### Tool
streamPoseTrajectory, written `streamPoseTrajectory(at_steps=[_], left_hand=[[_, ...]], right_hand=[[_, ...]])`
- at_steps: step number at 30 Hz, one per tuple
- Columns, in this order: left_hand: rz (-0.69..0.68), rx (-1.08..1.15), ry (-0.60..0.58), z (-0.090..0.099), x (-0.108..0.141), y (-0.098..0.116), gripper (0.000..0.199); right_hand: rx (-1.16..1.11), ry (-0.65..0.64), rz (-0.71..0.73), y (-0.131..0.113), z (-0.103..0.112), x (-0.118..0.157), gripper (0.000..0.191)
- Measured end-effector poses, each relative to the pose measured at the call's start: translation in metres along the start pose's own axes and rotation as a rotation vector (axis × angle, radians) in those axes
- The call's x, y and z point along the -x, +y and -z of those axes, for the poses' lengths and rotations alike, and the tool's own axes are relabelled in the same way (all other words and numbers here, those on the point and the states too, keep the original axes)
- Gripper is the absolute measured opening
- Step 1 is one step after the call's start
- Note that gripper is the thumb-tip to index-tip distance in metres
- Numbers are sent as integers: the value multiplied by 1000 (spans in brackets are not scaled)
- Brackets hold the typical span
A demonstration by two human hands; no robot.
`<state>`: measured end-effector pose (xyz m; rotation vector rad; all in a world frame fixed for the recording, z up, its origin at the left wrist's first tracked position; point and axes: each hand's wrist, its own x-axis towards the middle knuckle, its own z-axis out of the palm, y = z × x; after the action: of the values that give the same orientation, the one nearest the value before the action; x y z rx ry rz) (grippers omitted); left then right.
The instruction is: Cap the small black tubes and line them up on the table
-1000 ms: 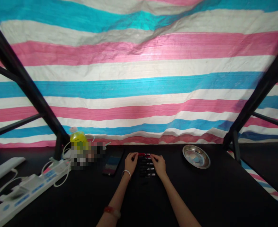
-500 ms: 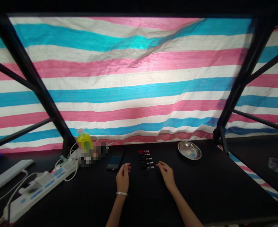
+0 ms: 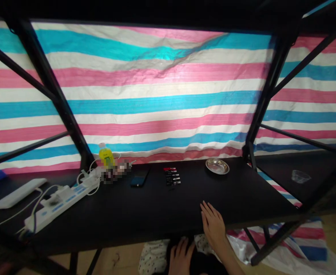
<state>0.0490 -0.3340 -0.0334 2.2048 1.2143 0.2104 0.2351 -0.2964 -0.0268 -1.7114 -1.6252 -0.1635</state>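
My right hand (image 3: 213, 223) lies open near the front edge of the black table (image 3: 122, 221), palm down, with its fingers stretched out and nothing in it. Lower down, my left hand (image 3: 182, 255) rests open on my lap, fingers spread over dark cloth. Ahead of both hands, a short column of small dark marker-like pens (image 3: 172, 179) lies side by side, with a red one (image 3: 169, 169) at the far end. Neither hand touches them. A small dark piece (image 3: 171, 189) sits just in front of the column.
A shiny metal dish (image 3: 217, 167) stands at the back right. Left of the pens are a phone (image 3: 138, 180), a yellow bottle (image 3: 107, 157) and a white power strip (image 3: 67, 200) with cables. Black frame posts (image 3: 261, 103) flank the table before a striped sheet (image 3: 162, 103).
Both hands have drawn back from beside the pens: the left down to my lap, the right to the table's front edge. The view has shifted, showing the floor. The pens stay lined up.
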Motion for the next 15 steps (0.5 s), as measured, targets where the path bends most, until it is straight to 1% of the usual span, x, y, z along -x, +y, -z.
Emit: streamPoseTrajectory(at_steps=[3, 6, 8, 10, 13, 15], left_hand=[[146, 8, -63, 5, 6, 4, 96], [212, 75, -82, 10, 13, 10, 99], [243, 123, -79, 9, 20, 12, 97], [253, 184, -92, 4, 27, 13, 85], [264, 322, -148, -4, 38, 12, 59], [307, 391, -185, -6, 44, 9, 52]], right_hand=[[137, 39, 49, -2, -2, 1, 39], [188, 83, 91, -3, -5, 1, 40], [194, 120, 104, -3, -7, 1, 39], [188, 157, 107, -2, -8, 2, 39], [168, 209, 116, -2, -10, 3, 38], [159, 235, 125, -2, -11, 3, 37]])
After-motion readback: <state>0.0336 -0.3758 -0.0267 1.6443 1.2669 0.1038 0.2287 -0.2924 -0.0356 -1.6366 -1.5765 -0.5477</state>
